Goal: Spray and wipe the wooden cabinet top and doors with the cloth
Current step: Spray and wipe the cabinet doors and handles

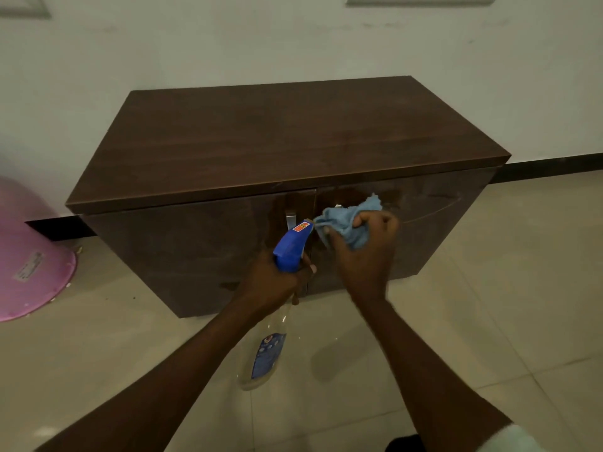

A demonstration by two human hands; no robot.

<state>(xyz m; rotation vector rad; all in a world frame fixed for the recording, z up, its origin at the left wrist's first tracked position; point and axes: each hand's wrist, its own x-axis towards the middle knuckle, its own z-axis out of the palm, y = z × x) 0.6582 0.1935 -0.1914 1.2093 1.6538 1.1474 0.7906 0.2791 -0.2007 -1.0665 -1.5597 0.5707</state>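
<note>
A low dark wooden cabinet (pixel 277 138) stands against the wall, its two doors closed. My left hand (pixel 277 282) grips a clear spray bottle (pixel 266 357) by its blue trigger head, nozzle pointing at the seam between the doors near a metal handle (pixel 290 220). My right hand (pixel 362 252) holds a bunched light-blue cloth (pixel 346 223) against the upper left part of the right door (pixel 424 223). Wet streaks and arcs shine on that door. The second handle is hidden behind the cloth.
An overturned pink plastic tub (pixel 29 256) lies on the floor to the left of the cabinet. Beige floor tiles (pixel 505 321) surround the cabinet, and a black skirting strip (pixel 554 164) runs along the white wall.
</note>
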